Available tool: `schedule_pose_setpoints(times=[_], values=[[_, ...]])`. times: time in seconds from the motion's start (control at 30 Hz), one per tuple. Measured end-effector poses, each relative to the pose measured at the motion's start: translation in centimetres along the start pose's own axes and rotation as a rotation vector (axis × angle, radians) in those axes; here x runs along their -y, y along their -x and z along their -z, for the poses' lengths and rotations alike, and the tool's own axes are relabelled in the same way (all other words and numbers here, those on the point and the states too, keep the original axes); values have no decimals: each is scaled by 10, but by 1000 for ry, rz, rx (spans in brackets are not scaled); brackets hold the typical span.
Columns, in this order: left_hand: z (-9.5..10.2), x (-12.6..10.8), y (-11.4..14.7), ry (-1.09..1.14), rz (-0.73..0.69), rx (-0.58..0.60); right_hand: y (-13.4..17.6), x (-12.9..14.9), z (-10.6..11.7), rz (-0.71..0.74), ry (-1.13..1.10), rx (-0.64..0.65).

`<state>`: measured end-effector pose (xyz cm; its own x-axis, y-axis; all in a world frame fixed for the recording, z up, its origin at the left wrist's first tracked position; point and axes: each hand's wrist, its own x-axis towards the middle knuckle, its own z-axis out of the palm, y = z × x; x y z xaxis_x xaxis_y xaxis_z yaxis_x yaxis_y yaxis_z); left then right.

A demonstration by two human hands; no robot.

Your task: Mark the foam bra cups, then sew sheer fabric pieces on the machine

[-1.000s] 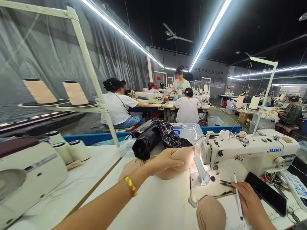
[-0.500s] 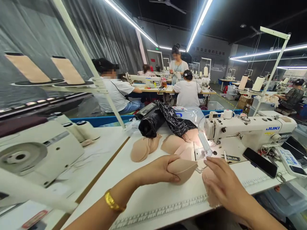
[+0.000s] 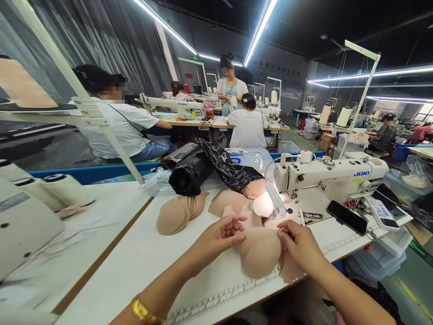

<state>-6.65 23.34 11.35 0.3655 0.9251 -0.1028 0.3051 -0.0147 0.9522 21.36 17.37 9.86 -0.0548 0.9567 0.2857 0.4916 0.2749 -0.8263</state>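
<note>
My left hand and my right hand both grip a beige foam bra cup at the near edge of the white sewing table. The left fingers pinch its left rim, the right fingers its right rim. More beige cups lie in a stack to the left and in a loose group behind my hands. The white JUKI sewing machine stands to the right, its lamp lit over the needle plate.
A black plastic bag lies behind the cups. A dark phone, scissors and a remote lie by the machine. Thread cones and a second machine stand at left. Other people sew at tables behind.
My left hand carried a beige cup from by the machine to the table's near edge. My right hand put down the white pen and took hold of the cup. The view tilted down.
</note>
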Motion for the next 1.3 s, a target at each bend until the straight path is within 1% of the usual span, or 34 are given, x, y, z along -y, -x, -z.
schedule_pose_setpoints(times=[0.13,0.23,0.33,0.43,0.5,0.53,0.57,0.6,0.67,0.7,0.73,0.77,0.8,0.9,1.0,1.07,1.17,1.23,1.3], values=[[4,0,-2,24,22,-61,15,-10,16,-3,85,-153],[8,-1,-4,26,47,-80,25,-30,24,-33,147,-283],[9,-3,-3,25,75,-71,31,-51,24,-35,231,-394],[8,-6,0,32,86,-62,35,-62,22,16,321,-448],[5,-9,3,38,84,-58,36,-59,19,67,359,-453],[3,-11,5,40,82,-50,36,-53,18,105,364,-431],[1,-14,8,41,80,-30,36,-45,16,154,358,-375],[-2,-17,10,44,74,0,34,-35,13,208,343,-289],[-9,-23,14,67,62,40,27,-12,6,316,283,-18],[-12,-25,16,86,58,33,22,-1,2,336,242,107],[-15,-26,18,105,57,4,17,9,-1,327,190,203],[-18,-26,20,123,60,-42,12,17,-4,287,133,256],[-20,-24,23,139,66,-99,7,23,-6,232,65,275],[-20,-12,35,171,94,-257,6,25,-1,46,-144,221],[-14,5,55,184,139,-403,19,5,18,-73,-258,151],[-6,16,70,157,176,-500,30,-18,31,-111,-215,55],[8,30,91,39,223,-650,44,-54,40,-114,6,-76],[16,37,98,-146,208,-758,50,-70,38,-36,151,-152],[18,39,97,-365,127,-819,51,-75,33,84,259,-236]])
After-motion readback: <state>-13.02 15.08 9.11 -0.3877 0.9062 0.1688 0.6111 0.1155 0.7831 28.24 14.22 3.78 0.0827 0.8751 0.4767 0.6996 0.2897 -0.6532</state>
